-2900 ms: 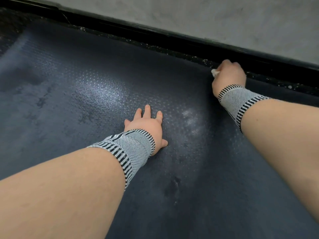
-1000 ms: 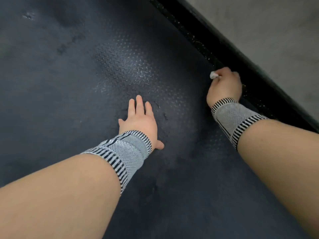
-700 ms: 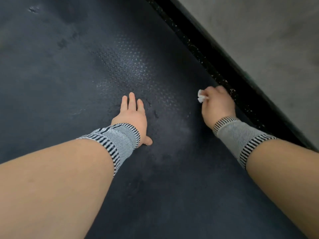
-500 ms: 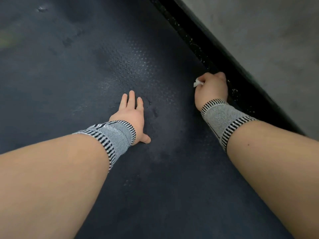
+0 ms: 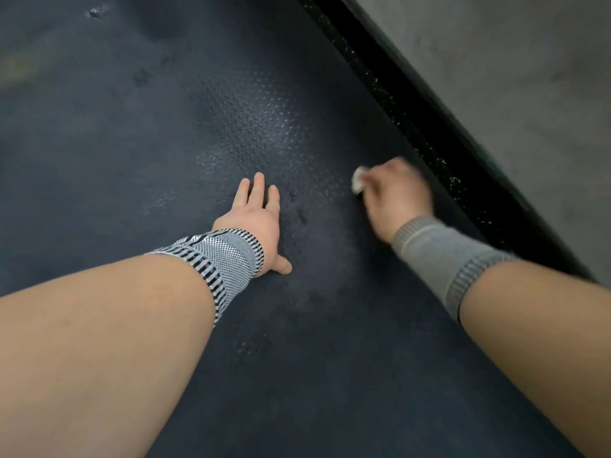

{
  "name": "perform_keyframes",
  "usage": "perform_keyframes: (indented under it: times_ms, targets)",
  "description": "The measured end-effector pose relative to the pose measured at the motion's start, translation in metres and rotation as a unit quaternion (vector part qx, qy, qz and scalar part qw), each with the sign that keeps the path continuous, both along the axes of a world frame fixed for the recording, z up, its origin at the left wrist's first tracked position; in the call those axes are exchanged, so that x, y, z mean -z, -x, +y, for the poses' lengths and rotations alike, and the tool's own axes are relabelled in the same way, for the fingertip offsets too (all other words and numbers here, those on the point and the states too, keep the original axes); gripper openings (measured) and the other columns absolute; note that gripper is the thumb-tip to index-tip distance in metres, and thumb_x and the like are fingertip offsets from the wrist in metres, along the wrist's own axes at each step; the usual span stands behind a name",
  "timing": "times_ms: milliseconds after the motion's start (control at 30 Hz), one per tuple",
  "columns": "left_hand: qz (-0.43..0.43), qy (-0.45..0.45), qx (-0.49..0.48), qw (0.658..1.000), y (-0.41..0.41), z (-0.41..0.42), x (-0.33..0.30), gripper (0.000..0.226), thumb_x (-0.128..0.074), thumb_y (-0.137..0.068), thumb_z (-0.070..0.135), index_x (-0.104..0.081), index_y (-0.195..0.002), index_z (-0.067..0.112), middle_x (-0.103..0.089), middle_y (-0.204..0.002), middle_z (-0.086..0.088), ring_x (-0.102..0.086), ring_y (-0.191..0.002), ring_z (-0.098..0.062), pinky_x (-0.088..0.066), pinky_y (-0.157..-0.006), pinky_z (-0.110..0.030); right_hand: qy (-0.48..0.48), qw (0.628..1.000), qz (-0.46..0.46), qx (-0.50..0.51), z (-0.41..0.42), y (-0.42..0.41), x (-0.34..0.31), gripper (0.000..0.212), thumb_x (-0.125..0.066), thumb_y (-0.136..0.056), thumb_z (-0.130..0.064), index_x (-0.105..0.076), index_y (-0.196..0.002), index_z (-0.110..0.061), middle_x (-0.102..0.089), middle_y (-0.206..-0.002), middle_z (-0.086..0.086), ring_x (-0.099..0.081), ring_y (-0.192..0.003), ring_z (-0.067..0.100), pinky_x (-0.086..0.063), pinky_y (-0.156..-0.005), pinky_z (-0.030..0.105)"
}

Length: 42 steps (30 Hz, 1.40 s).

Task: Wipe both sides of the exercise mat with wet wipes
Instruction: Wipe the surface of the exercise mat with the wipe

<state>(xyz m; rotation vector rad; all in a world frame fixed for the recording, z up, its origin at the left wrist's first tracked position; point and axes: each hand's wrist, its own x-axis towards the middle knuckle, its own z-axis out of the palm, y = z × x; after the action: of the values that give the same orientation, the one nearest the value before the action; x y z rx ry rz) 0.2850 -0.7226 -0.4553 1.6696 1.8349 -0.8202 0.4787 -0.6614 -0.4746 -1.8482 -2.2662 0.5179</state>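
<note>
The dark blue-grey exercise mat [image 5: 165,110] fills most of the view, with a dotted texture that shines wet in the middle. My left hand [image 5: 256,216] lies flat on the mat, fingers straight and pressed down. My right hand [image 5: 395,193] is blurred with motion near the mat's right edge and grips a small bunched white wet wipe [image 5: 358,183], which sticks out at its left side against the mat. Both wrists wear grey striped knit bands.
A black speckled strip of floor [image 5: 426,127] runs diagonally along the mat's right edge. Beyond it lies a grey concrete surface [image 5: 512,77]. Dark damp patches and small marks dot the mat further up.
My right hand has slid the wipe back and forth along the mat's right edge and has now pulled nearer to me. The left hand stays pressed in place. The view turned since the earliest frame.
</note>
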Motion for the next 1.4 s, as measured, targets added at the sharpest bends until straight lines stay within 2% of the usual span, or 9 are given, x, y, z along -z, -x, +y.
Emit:
perform_keyframes:
  times_ms: [133, 367, 500, 600, 767, 833, 967, 1200, 1400]
  targets:
    - [0.003, 0.001, 0.004, 1.0, 0.0, 0.001, 0.001, 0.136, -0.077, -0.07, 0.062, 0.02, -0.153, 0.015, 0.032, -0.158, -0.006, 0.021, -0.148, -0.025, -0.03, -0.117, -0.047, 0.012, 0.982, -0.023, 0.188, 0.04, 0.006, 0.006, 0.032, -0.046, -0.092, -0.016, -0.061, -0.121, -0.016, -0.051, -0.126, 0.013, -0.047, -0.115, 0.031, -0.037, -0.094, 0.032]
    - [0.013, 0.017, 0.002, 1.0, -0.004, 0.004, -0.001, 0.136, -0.078, -0.071, 0.059, 0.021, -0.152, 0.013, 0.032, -0.158, -0.008, 0.021, -0.148, -0.027, -0.027, -0.118, -0.046, 0.017, 0.994, -0.007, -0.105, -0.006, 0.022, 0.005, 0.023, -0.056, -0.085, -0.009, -0.069, -0.105, -0.012, -0.057, -0.106, 0.011, -0.055, -0.099, 0.031, -0.044, -0.082, 0.033]
    - [0.021, 0.019, -0.014, 1.0, -0.003, 0.004, 0.003, 0.138, -0.081, -0.069, 0.058, 0.02, -0.153, 0.016, 0.032, -0.158, -0.005, 0.02, -0.149, -0.025, -0.026, -0.117, -0.051, 0.0, 0.992, -0.006, 0.129, 0.042, -0.009, 0.006, 0.03, -0.049, -0.089, -0.009, -0.064, -0.116, -0.012, -0.054, -0.12, 0.018, -0.051, -0.11, 0.033, -0.037, -0.084, 0.026]
    - [0.016, 0.02, -0.022, 0.999, -0.002, 0.005, 0.005, 0.139, -0.082, -0.068, 0.057, 0.02, -0.153, 0.016, 0.033, -0.158, -0.004, 0.019, -0.149, -0.025, -0.023, -0.118, -0.053, 0.043, 0.98, 0.027, 0.194, 0.046, 0.019, 0.006, 0.024, -0.05, -0.088, -0.009, -0.063, -0.107, -0.012, -0.057, -0.105, 0.009, -0.054, -0.107, 0.029, -0.037, -0.074, 0.012]
    - [0.012, 0.016, -0.012, 1.0, -0.002, 0.004, 0.006, 0.139, -0.08, -0.068, 0.059, 0.021, -0.152, 0.015, 0.032, -0.157, -0.006, 0.02, -0.148, -0.028, -0.026, -0.118, -0.048, 0.048, 0.989, -0.001, -0.139, -0.01, 0.047, 0.01, 0.026, -0.054, -0.088, -0.014, -0.066, -0.111, -0.018, -0.055, -0.112, 0.005, -0.052, -0.104, 0.025, -0.043, -0.089, 0.03]
    - [0.002, 0.012, -0.011, 1.0, 0.0, 0.003, 0.005, 0.138, -0.079, -0.069, 0.059, 0.022, -0.152, 0.015, 0.033, -0.157, -0.006, 0.021, -0.148, -0.027, -0.027, -0.118, -0.049, 0.024, 0.992, 0.003, -0.125, 0.005, 0.033, 0.006, 0.025, -0.053, -0.088, -0.012, -0.067, -0.109, -0.017, -0.056, -0.112, 0.009, -0.052, -0.104, 0.029, -0.043, -0.086, 0.03]
    - [-0.002, 0.005, -0.001, 1.0, 0.001, 0.001, 0.005, 0.135, -0.077, -0.071, 0.06, 0.021, -0.152, 0.015, 0.032, -0.158, -0.006, 0.021, -0.148, -0.027, -0.027, -0.118, -0.049, 0.039, 0.993, 0.001, 0.114, 0.043, 0.032, 0.007, 0.034, -0.047, -0.089, -0.01, -0.061, -0.119, -0.017, -0.051, -0.126, 0.016, -0.049, -0.114, 0.03, -0.037, -0.086, 0.025]
    - [-0.007, -0.006, 0.005, 1.0, 0.002, -0.001, 0.006, 0.136, -0.077, -0.07, 0.062, 0.02, -0.153, 0.014, 0.031, -0.158, -0.007, 0.021, -0.148, -0.028, -0.026, -0.118, -0.047, 0.072, 0.972, -0.003, -0.223, -0.036, 0.052, -0.001, 0.026, -0.054, -0.091, -0.016, -0.066, -0.113, -0.021, -0.053, -0.114, 0.002, -0.047, -0.108, 0.023, -0.041, -0.092, 0.03]
    - [-0.007, -0.007, 0.008, 1.0, 0.003, -0.002, 0.005, 0.135, -0.076, -0.071, 0.063, 0.02, -0.153, 0.015, 0.031, -0.158, -0.006, 0.021, -0.148, -0.027, -0.03, -0.116, -0.049, 0.017, 0.993, -0.011, 0.115, 0.022, 0.031, 0.008, 0.021, -0.052, -0.089, -0.011, -0.065, -0.105, -0.013, -0.057, -0.111, 0.007, -0.056, -0.106, 0.028, -0.041, -0.085, 0.02]
